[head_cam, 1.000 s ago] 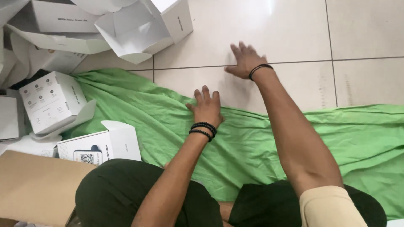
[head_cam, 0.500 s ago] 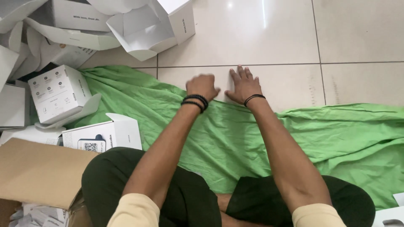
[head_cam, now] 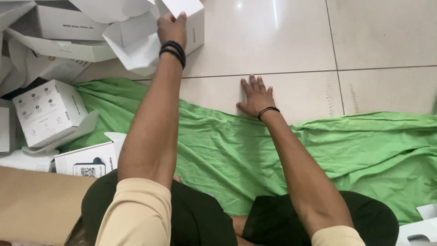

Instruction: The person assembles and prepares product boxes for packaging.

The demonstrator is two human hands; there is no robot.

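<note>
Left hand (head_cam: 172,28) has left the green cloth (head_cam: 218,150), now gripping an open white cardboard box (head_cam: 150,38) at eleven o'clock, flaps tilted, top cropped; right hand (head_cam: 256,96) lies flat, open.

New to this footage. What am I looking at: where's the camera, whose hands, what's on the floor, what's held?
There is no machine here: a person sits on a tiled floor, filmed by a camera on their own head that looks down. The left hand, with dark bands at the wrist, grips the flap of an open white box. The right hand lies flat, fingers spread, at the edge of a green cloth spread before the legs. More white boxes and brown cardboard lie on the left.
</note>
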